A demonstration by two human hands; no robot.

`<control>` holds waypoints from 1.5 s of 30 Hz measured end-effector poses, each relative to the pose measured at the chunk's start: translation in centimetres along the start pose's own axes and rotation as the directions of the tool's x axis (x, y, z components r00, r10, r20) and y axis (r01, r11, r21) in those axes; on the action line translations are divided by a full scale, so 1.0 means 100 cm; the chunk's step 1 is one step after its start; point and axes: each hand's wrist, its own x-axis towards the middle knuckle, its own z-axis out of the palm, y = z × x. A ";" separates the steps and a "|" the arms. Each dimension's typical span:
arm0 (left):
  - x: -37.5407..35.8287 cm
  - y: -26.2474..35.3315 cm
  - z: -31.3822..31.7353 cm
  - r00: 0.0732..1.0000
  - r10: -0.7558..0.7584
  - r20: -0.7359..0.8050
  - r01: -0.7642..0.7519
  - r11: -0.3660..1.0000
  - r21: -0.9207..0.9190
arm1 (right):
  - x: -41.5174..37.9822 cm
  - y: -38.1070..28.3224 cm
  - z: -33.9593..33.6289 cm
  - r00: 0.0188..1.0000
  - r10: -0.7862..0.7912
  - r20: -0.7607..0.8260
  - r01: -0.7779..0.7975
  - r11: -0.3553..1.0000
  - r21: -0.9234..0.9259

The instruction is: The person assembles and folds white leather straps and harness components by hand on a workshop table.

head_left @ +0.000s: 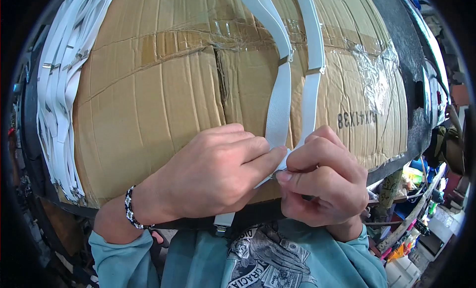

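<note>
A pair of white suspenders runs down over the flattened cardboard, its two straps meeting between my hands. My left hand is closed, its fingers pinching the suspenders near that junction. On the other side, my right hand has its thumb and curled fingers closed on the same joined part. My fingers hide most of the junction. Higher up, each strap carries a metal slider, one on the left strap and one on the right strap. Below my left hand, a short white strap end with a metal clip hangs over the table edge.
Many white straps with metal sliders lie bundled along the left edge. The taped cardboard sheet covers a dark table. At the lower right, a cluttered area holds colourful items and a white box.
</note>
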 end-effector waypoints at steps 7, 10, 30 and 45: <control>0.000 0.000 -0.003 0.999 -0.018 0.033 0.018 1.000 -0.016 | 0.002 0.003 -0.014 0.993 0.065 0.100 -0.076 0.991 0.110; 0.000 0.002 -0.002 0.999 -0.008 0.054 0.008 1.000 0.010 | -0.001 0.004 -0.015 0.991 0.126 0.052 -0.133 0.971 0.197; 0.002 0.000 -0.001 0.999 0.031 0.037 -0.030 0.999 -0.014 | 0.007 -0.001 -0.015 0.984 0.063 0.169 -0.075 0.995 0.071; 0.001 -0.006 -0.001 0.997 0.067 0.037 -0.065 0.997 -0.044 | 0.003 -0.003 -0.011 0.984 0.087 0.153 -0.098 0.993 0.066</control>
